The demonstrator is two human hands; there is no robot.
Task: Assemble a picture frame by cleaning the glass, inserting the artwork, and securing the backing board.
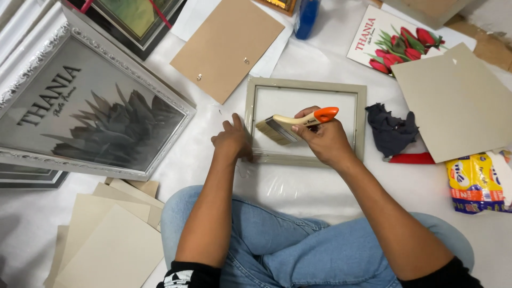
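a: in the middle of the white sheet, what lies there?
b: a small grey-green picture frame (305, 85), flat, glass facing up.
a: and the right hand (325, 140)?
b: fingers wrapped tight around a paintbrush (294, 124) with an orange-tipped handle, bristles pointing left over the frame's near left part.
a: the left hand (230, 140)?
b: fingers loosely curled, pressing on the frame's near left corner, holding nothing.
a: around it?
b: a dark rag (391, 130) just right of the frame, a brown backing board (226, 48) on the far side, a large silver-framed print (85, 104) well to the left.
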